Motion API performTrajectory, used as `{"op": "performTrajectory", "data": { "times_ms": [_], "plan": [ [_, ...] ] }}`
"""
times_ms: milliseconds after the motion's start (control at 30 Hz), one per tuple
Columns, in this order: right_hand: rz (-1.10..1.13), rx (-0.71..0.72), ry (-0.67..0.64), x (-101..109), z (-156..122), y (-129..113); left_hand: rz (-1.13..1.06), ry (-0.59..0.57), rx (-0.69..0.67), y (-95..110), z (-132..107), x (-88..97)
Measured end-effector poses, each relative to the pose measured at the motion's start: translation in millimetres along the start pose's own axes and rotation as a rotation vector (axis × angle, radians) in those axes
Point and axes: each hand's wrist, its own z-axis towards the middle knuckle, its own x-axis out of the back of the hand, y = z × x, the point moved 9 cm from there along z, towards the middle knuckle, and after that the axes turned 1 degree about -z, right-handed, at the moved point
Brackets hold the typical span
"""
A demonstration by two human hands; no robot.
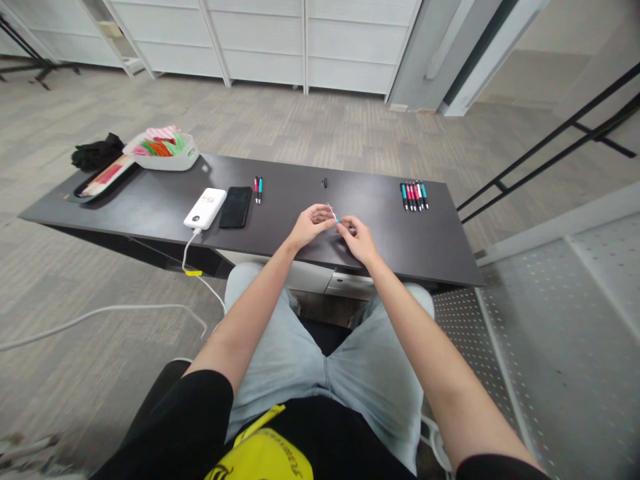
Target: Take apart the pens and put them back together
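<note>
Over the front part of the desk, my left hand (313,227) and my right hand (357,239) meet with closed fingertips around a partly taken-apart pen. Its teal barrel (338,220) shows between my fingers, and a thin pale refill (331,209) sticks out from it toward the far side. My fingers hide the rest of the pen. Just beyond my hands lie small black pen parts (325,183). A red pen (256,189) and a teal pen (261,190) lie side by side to the left. On the right is a row of several red, teal and white pens (414,197).
A black phone (235,207) and a white power bank (205,208) with a cable (186,257) lie left of my hands. Farther left stand a white basket (170,160) of colourful items, a dark tray (89,193) and a black cloth bundle (97,153). A perforated panel (465,333) borders the right.
</note>
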Motion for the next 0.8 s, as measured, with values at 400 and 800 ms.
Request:
{"op": "performTrajectory", "data": {
  "times_ms": [400,800],
  "plan": [
    [0.061,-0.033,0.004,-1.7,-3.8,3.1,0.733,0.235,-0.103,32.7,101.2,50.0],
    [0.05,-0.053,0.005,0.5,-10.4,-1.8,1.261,-0.052,-0.029,21.9,165.7,23.1]
  ]
}}
